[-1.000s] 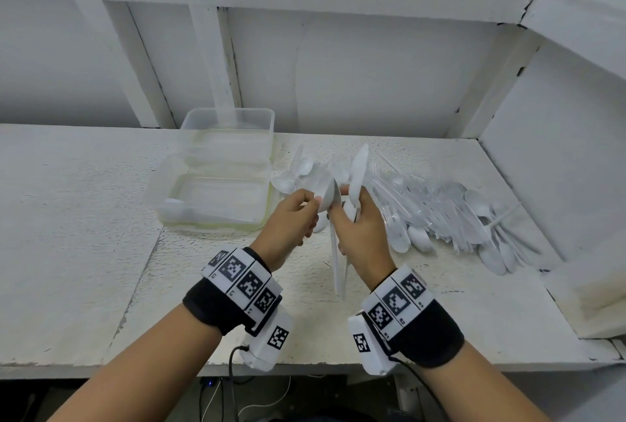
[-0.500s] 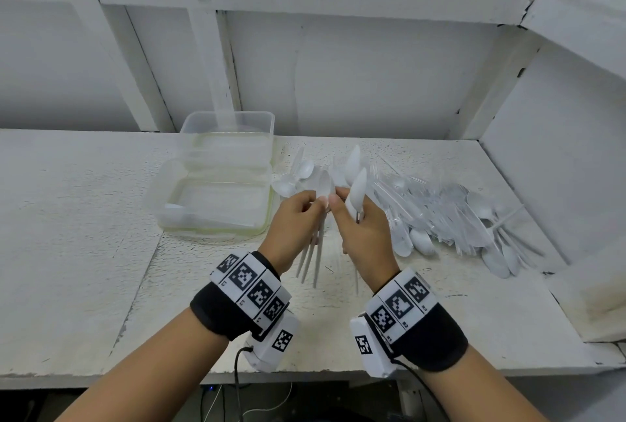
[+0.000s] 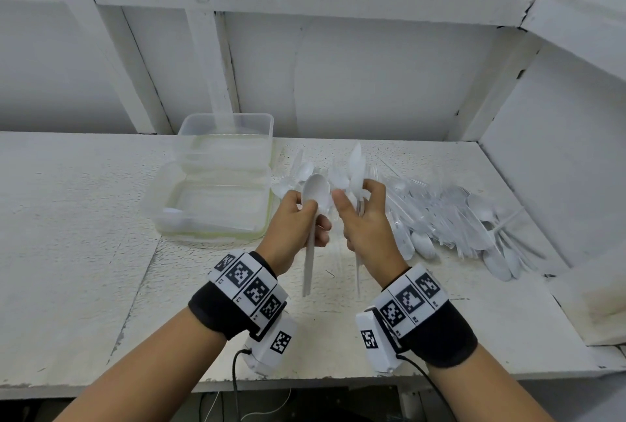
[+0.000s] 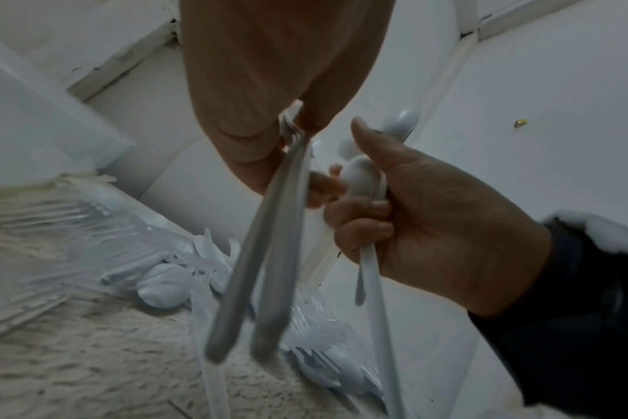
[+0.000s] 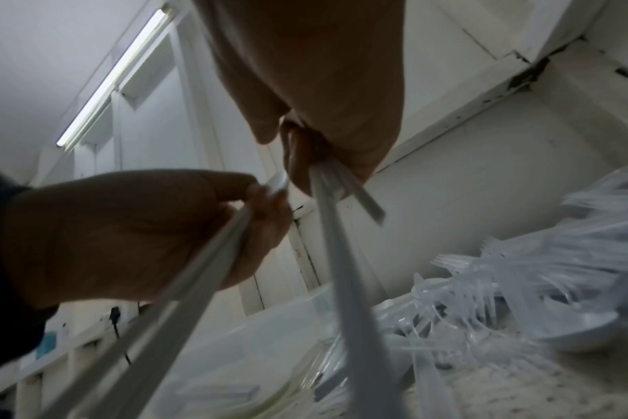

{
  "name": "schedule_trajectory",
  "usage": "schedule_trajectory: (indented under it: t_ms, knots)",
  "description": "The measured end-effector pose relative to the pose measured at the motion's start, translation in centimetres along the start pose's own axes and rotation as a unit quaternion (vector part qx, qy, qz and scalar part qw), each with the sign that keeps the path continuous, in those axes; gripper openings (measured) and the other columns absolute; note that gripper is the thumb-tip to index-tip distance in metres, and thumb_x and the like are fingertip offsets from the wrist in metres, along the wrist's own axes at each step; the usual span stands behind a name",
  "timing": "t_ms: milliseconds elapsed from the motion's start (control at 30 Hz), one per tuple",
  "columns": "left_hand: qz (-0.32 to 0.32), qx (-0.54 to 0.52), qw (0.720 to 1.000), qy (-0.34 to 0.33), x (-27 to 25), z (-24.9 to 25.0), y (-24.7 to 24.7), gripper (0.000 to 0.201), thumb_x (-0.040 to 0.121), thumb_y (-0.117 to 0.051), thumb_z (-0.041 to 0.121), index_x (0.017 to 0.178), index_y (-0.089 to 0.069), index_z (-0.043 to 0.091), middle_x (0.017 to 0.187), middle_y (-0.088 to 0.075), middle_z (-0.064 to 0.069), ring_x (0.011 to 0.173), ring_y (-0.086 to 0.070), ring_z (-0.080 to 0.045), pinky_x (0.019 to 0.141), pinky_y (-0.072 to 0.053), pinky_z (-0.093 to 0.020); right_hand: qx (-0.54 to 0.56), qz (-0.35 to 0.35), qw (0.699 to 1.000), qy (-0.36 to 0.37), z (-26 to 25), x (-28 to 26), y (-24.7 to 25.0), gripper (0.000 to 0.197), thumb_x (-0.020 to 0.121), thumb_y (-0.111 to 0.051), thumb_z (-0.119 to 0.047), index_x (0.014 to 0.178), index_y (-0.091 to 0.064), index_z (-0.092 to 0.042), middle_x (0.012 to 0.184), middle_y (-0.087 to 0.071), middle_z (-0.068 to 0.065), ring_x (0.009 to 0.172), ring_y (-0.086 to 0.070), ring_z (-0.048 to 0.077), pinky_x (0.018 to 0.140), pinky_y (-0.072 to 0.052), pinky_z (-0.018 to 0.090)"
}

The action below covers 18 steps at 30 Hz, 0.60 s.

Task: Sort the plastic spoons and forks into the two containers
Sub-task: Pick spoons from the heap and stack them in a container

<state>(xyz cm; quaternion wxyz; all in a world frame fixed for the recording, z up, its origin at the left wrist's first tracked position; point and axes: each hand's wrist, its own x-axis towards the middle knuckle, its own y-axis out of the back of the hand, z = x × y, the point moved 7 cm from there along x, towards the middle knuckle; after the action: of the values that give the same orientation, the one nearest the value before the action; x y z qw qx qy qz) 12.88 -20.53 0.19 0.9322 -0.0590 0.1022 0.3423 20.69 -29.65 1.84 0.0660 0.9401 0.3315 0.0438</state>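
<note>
Both hands are raised above the white table, close together. My left hand (image 3: 310,218) grips white plastic spoons (image 3: 316,192), bowls up and handles (image 4: 258,272) hanging down. My right hand (image 3: 354,200) grips another small bunch of white spoons (image 3: 356,166), whose handles (image 5: 341,255) also point down. A mixed pile of white spoons and clear forks (image 3: 454,225) lies to the right of the hands. Two clear containers stand to the left: the near container (image 3: 162,184) holds a white spoon (image 3: 176,215), while the far container (image 3: 267,127) looks empty.
A white wall with beams runs along the back of the table (image 3: 67,218). A side wall (image 3: 559,167) closes the right end just past the pile. The table's front edge (image 3: 305,384) lies under my wrists.
The two hands have drawn slightly apart. Spoons that were bunched between both hands are now split, my left hand holding its share with a bowl turned toward me.
</note>
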Motion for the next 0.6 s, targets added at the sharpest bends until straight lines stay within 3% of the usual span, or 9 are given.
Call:
schedule_trajectory:
  t_ms: [100,167,267,367,467,533,600]
  knots:
    - [0.023,0.019,1.000,0.011,0.4,-0.5,0.4,0.010,0.097,-0.032,0.011,0.097,-0.042,0.012,0.063,-0.047,-0.001,0.047,-0.037,-0.009,0.048,-0.032,-0.024,0.101,-0.013,0.992,-0.079,1.2,0.2,0.0,0.012,0.098,-0.042,-0.026,0.093,-0.032,-0.028,0.077,-0.047,0.000,0.043,-0.035,0.004,0.039,-0.025,0.016]
    - [0.025,0.019,0.999,0.015,0.7,-0.7,0.5,0.014,0.097,-0.031,0.014,0.092,-0.044,0.011,0.065,-0.043,-0.001,0.051,-0.034,-0.010,0.049,-0.029,-0.023,0.136,-0.012,0.985,-0.107,1.7,0.4,0.1,0.011,0.098,-0.039,-0.018,0.090,-0.034,-0.024,0.078,-0.046,0.003,0.044,-0.035,0.006,0.039,-0.024,0.018]
    - [0.022,0.000,1.000,0.021,0.7,-0.8,0.4,0.026,0.101,-0.029,0.029,0.089,-0.047,0.015,0.068,-0.044,-0.001,0.056,-0.036,-0.011,0.054,-0.031,-0.024,0.137,-0.023,0.985,-0.102,2.1,0.7,-0.1,0.011,0.098,-0.042,-0.019,0.087,-0.043,-0.017,0.078,-0.048,0.005,0.051,-0.044,0.009,0.045,-0.033,0.021]
    - [0.018,-0.022,0.999,0.037,0.8,-1.2,0.1,0.031,0.100,-0.030,0.036,0.107,-0.047,0.012,0.077,-0.045,-0.002,0.062,-0.038,-0.012,0.059,-0.032,-0.026,0.097,-0.017,0.993,-0.071,2.1,0.7,0.0,0.018,0.095,-0.051,-0.025,0.082,-0.054,-0.014,0.067,-0.054,0.001,0.058,-0.054,0.014,0.054,-0.044,0.026]
    - [0.001,-0.025,0.999,0.044,0.7,-1.4,-0.6,0.051,0.092,-0.036,0.045,0.123,-0.042,0.005,0.084,-0.049,-0.001,0.067,-0.041,-0.013,0.063,-0.035,-0.027,0.055,-0.015,0.997,-0.043,1.6,0.6,-0.2,0.017,0.092,-0.057,-0.025,0.081,-0.059,-0.012,0.072,-0.061,-0.001,0.068,-0.065,0.011,0.057,-0.049,0.022]
    - [-0.023,-0.037,0.998,0.045,0.5,-1.4,-1.3,0.059,0.077,-0.039,0.047,0.119,-0.046,0.005,0.087,-0.051,0.000,0.069,-0.041,-0.012,0.062,-0.034,-0.027,0.023,-0.015,0.999,-0.027,1.3,0.6,-0.5,0.018,0.091,-0.058,-0.026,0.079,-0.060,-0.013,0.076,-0.065,0.000,0.079,-0.067,0.017,0.060,-0.052,0.027]
    - [-0.040,-0.057,0.997,0.038,0.3,-1.1,-1.8,0.039,0.082,-0.037,0.041,0.099,-0.055,0.010,0.081,-0.050,0.003,0.069,-0.039,-0.011,0.063,-0.032,-0.026,-0.009,-0.004,1.000,-0.008,1.0,0.6,-0.7,0.023,0.091,-0.058,-0.028,0.079,-0.059,-0.009,0.078,-0.065,0.009,0.081,-0.064,0.027,0.067,-0.053,0.038]
